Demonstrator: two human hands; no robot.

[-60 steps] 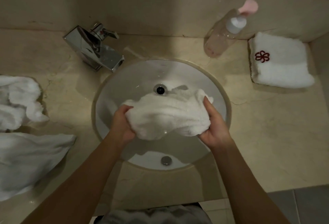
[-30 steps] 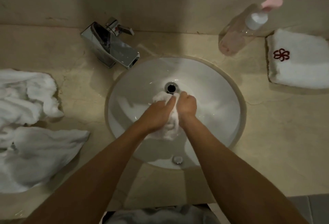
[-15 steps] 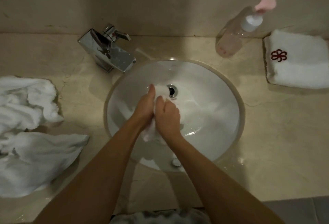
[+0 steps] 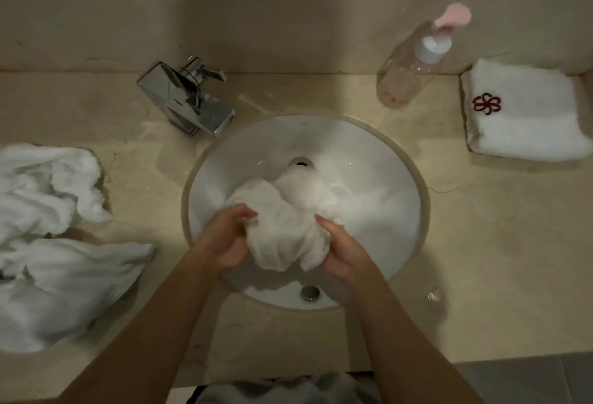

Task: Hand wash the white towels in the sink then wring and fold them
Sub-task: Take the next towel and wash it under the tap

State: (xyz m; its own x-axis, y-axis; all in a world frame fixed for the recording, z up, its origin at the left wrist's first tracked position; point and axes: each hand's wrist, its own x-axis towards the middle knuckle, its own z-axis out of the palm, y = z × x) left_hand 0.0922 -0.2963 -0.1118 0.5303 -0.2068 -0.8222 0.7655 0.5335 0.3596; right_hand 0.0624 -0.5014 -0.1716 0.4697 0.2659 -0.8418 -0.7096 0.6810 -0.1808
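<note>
Overhead view of a round white sink (image 4: 378, 159) set in a beige stone counter (image 4: 481, 243). Both hands work a bunched white towel (image 4: 288, 227) held over the near half of the basin, below the drain (image 4: 301, 163). The left hand (image 4: 229, 236) grips the towel's left side with curled fingers; the right hand (image 4: 340, 249) grips its right side, fingers wrapped into the cloth. A chrome faucet (image 4: 189, 102) stands at the basin's upper left. On the counter to the left lie two crumpled white towels (image 4: 51, 243), one beside the other. At upper right a clear pump bottle (image 4: 414, 66) with a pink nozzle stands next to a folded white towel (image 4: 526, 118) bearing a red flower emblem.
</note>
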